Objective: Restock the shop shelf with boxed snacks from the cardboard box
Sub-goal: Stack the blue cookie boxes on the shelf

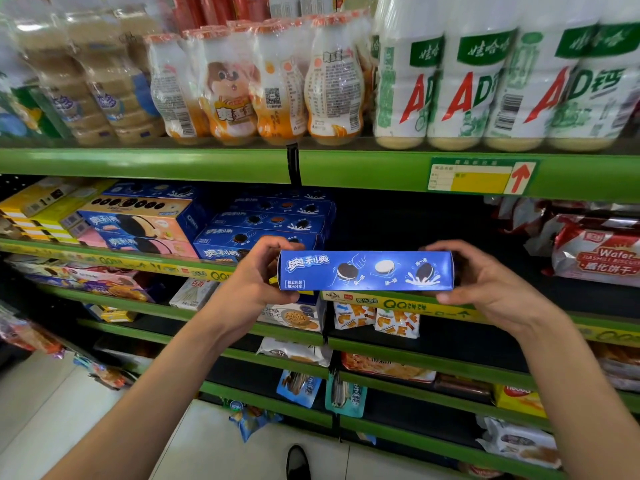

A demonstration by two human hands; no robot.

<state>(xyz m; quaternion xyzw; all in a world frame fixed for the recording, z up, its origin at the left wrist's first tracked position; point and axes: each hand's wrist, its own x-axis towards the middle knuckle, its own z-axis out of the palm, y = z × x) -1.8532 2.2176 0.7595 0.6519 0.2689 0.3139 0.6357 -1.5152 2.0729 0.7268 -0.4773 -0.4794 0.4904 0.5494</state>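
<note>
Blue and glossy, the long cookie box [366, 270] hangs level between two bare hands, its long axis running side to side and its printed front turned toward the camera, the brand lettering at the end nearest the left hand. The left hand [258, 271] comes up from the lower left on an outstretched forearm and curls round the box's left end, thumb on top and fingers wrapped under and behind it. The right hand [485, 280] reaches in from the lower right, wrist bent slightly inward, and grips the box's right end the same way, thumb over the top edge and fingers tucked beneath. So the box sits squarely between the two hands, each end enclosed, held in the air in front of the green shelf edge [398, 303] rather than resting on it. Just beyond the left hand, and a little above it, stands a stack of matching blue boxes [270, 223] on that shelf level; beyond the right hand the same level is dark and bare-looking. Above both hands runs a higher shelf of white drink bottles [485, 81]. Below the left forearm a dark shoe [298, 462] shows on the pale floor.
</note>
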